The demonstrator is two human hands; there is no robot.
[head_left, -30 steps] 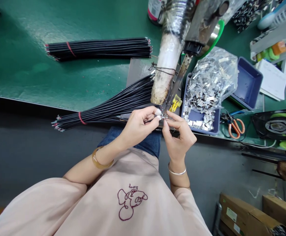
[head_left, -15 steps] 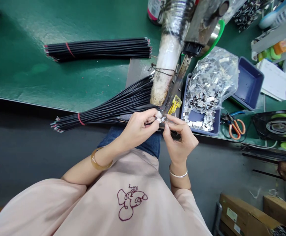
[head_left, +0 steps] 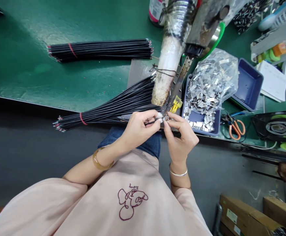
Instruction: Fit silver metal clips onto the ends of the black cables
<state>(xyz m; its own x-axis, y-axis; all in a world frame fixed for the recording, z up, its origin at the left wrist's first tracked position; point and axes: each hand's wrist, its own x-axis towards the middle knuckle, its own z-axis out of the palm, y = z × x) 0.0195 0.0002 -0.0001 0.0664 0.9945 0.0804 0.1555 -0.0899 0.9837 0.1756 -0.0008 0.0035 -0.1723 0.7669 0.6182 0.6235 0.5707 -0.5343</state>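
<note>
My left hand (head_left: 141, 127) is closed in a pinch on a black cable (head_left: 150, 123), with white wrapping on its fingertips. Opposite it, the thumb and forefinger of my right hand (head_left: 182, 136) pinch a small silvery metal part (head_left: 166, 117) at the cable's end. The two sets of fingertips nearly meet, so the exact joint between cable and part is hidden. Just above them is the tip of a soldering iron (head_left: 179, 80) on a stand. A fanned bundle of black cables (head_left: 113, 105), tied with a red band, lies left of my hands.
A white pipe (head_left: 166, 59) hangs over the work spot. Right of my hands, a blue tray (head_left: 194, 117) holds small metal parts and a plastic bag (head_left: 214, 72). Orange-handled pliers (head_left: 236, 129) lie farther right. Another cable bundle (head_left: 103, 49) rests at the back.
My fingertips have shifted slightly while staying together at the same spot. More of the black cable shows between my left fingers. The view has moved a little.
</note>
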